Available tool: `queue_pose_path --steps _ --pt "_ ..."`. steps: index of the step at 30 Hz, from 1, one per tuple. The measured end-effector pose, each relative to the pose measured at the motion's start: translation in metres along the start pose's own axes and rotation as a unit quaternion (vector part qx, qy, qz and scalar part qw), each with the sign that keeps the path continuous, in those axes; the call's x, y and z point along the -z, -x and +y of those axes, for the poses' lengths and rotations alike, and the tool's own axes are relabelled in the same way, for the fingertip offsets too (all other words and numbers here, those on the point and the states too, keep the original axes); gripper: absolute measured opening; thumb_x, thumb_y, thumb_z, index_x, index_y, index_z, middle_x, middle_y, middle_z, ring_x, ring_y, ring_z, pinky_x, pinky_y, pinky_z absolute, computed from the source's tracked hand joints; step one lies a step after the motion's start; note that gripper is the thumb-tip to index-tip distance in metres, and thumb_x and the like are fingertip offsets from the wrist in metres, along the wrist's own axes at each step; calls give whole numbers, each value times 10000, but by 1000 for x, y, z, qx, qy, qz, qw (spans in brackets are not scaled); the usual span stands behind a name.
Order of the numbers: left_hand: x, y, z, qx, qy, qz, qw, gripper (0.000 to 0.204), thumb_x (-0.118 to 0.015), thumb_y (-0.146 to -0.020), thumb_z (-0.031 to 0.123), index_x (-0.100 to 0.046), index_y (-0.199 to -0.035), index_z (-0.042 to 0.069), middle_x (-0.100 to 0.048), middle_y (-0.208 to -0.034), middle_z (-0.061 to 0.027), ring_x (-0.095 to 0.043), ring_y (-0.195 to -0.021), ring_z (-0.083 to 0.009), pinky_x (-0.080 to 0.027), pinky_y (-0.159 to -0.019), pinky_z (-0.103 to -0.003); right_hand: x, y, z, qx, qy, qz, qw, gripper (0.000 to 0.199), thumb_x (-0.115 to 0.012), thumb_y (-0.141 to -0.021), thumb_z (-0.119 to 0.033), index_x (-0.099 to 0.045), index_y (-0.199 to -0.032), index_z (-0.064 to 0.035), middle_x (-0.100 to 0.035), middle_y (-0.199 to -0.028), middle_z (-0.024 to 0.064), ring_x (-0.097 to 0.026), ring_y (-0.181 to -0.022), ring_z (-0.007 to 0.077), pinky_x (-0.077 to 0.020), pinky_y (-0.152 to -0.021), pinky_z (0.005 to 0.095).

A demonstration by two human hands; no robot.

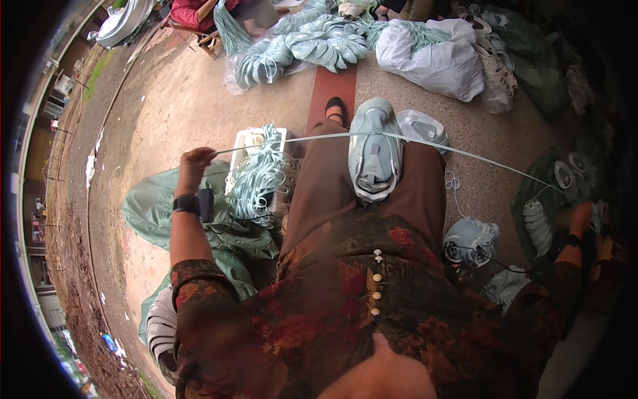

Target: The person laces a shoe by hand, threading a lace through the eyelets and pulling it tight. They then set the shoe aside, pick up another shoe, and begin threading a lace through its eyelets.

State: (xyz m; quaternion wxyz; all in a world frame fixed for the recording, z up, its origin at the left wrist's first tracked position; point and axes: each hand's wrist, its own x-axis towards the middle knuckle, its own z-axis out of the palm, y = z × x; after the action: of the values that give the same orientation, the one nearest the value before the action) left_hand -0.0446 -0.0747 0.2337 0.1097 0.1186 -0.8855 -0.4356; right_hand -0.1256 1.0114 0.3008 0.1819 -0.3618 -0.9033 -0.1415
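Note:
A pale green shoe upper lies on my lap, on brown trousers. A long pale lace is stretched taut across it from side to side. My left hand pinches the lace's left end, raised above a bundle of pale green laces in a white box. My right hand is far out at the right rim, holding the lace's other end near more shoe uppers. A black watch sits on my left wrist.
Green bags lie at my left. More pale green shoe uppers sit at my right knee. White sacks and heaps of uppers fill the far floor, where another person in red sits.

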Motion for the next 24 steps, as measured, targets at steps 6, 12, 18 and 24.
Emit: queue_pose_path --steps 6,12,18,24 --pt "75 33 -43 47 -11 22 999 49 -669 -788 29 -695 -819 2 -639 -670 -21 -540 -578 -90 -445 -550 -235 -33 31 1 155 77 27 985 197 -550 -820 -167 -637 -897 -8 -633 -928 219 -611 -853 396 -480 -681 484" --pt "90 42 -103 101 -135 9 986 154 -680 -760 134 -692 -798 -14 -628 -619 -72 -578 -570 -125 -457 -569 -269 -88 84 -109 265 -168 -239 919 264 -641 -793 -257 -594 -623 -61 -569 -580 100 -544 -498 241 -437 -476 377" --pt "108 105 -148 284 -399 30 871 253 -709 -715 265 -693 -743 14 -642 -612 -137 -638 -582 -243 -494 -593 -357 74 266 -364 248 -615 -590 461 134 -593 -792 -72 -539 -671 -51 -543 -595 36 -508 -496 103 -405 -460 236" --pt "29 101 -170 148 -268 -85 948 335 -664 -777 339 -655 -735 6 -623 -591 -43 -572 -491 -150 -458 -474 -312 93 337 -471 238 -714 -512 415 157 -632 -755 -17 -536 -630 -20 -631 -801 91 -605 -883 169 -432 -736 254"
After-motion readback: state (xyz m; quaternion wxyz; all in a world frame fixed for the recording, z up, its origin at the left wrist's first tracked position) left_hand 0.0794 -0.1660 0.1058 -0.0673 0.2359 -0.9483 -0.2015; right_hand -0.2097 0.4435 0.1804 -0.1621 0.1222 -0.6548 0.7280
